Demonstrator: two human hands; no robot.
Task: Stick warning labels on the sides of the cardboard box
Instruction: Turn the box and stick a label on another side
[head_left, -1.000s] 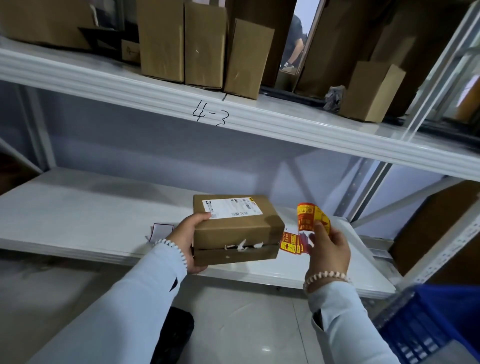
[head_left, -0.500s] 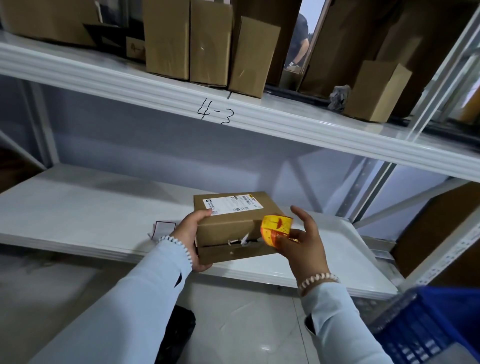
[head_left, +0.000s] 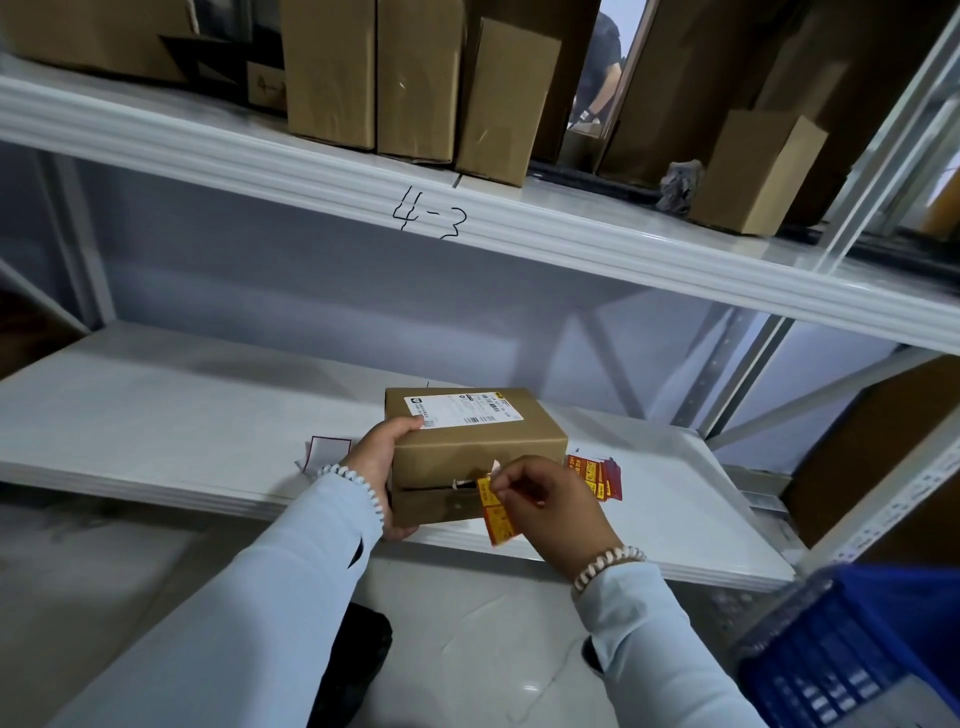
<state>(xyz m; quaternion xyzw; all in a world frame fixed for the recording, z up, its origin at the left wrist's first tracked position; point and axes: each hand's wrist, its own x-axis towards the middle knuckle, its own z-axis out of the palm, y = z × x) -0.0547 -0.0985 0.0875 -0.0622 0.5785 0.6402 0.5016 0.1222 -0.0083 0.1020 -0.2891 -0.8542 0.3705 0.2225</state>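
A small brown cardboard box (head_left: 483, 447) with a white shipping label on top sits at the front edge of the lower white shelf (head_left: 156, 415). My left hand (head_left: 384, 462) grips its left end, thumb on the top. My right hand (head_left: 545, 499) pinches a yellow and red warning label (head_left: 496, 512) against the box's front side, near its right corner; the label's lower half hangs below the box. A stack of more red and yellow labels (head_left: 597, 475) lies on the shelf just right of the box.
A white slip with a dark outline (head_left: 327, 451) lies on the shelf left of my left hand. The upper shelf marked "4-3" (head_left: 428, 215) carries several upright cardboard boxes. A blue crate (head_left: 857, 654) stands at the lower right, beside the rack's posts.
My right hand has brought the label from up in the air to the right of the box down onto its front side. The left hand has kept its hold on the box.
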